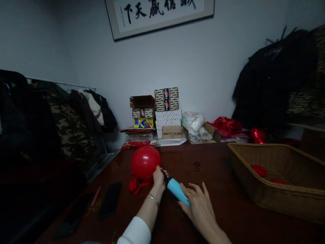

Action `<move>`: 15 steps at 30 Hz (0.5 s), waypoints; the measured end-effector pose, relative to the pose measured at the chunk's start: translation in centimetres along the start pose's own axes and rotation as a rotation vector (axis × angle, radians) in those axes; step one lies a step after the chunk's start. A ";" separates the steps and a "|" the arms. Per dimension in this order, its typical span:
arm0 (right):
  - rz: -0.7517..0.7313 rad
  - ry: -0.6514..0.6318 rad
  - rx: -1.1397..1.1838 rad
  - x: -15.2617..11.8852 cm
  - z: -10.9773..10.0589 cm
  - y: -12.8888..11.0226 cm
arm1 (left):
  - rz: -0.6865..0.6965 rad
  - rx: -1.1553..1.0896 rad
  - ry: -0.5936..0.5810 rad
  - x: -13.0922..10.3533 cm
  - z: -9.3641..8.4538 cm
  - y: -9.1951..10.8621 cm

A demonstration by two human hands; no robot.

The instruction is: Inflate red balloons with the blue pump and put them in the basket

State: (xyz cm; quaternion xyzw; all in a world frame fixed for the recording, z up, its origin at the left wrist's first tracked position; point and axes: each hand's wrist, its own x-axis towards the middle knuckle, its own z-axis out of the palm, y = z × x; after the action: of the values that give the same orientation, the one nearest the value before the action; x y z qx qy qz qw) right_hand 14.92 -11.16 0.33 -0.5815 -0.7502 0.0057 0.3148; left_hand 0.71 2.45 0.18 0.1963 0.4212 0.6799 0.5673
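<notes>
A red balloon (146,162), partly filled with air, rests over the table at the tip of a light blue hand balloon pump (177,191). My left hand (159,178) is closed around the balloon's neck where it meets the pump's black nozzle; the neck itself is hidden by the fingers. My right hand (199,206) has the pump's near end between thumb and index finger, with the other fingers stretched out. Limp red balloons (137,184) lie just below the inflated one.
A wicker basket (254,179) holding a few red pieces stands at the right. Two dark flat objects, one a black slab (109,200), lie at the left. Black rings (196,166) lie beyond my right hand. Stacked boxes (167,118) stand at the back.
</notes>
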 end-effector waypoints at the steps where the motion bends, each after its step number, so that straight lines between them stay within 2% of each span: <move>1: -0.007 0.001 0.003 0.0 -0.1 0.0 | 0.005 -0.005 0.004 0.3 -0.1 0.3; 11: -0.074 -0.045 -0.004 0.1 -2.5 1.1 | 0.081 -0.031 0.053 3.6 -0.7 5.1; 15: -0.070 -0.033 -0.020 0.0 -2.7 1.3 | 0.080 -0.036 0.052 3.5 -0.8 5.2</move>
State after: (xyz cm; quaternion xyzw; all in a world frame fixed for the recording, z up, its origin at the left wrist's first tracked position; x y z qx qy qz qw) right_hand 17.34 -11.67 2.03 -0.5579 -0.7751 -0.0030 0.2966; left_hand -4.01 5.39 3.08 0.1849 0.4156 0.7142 0.5319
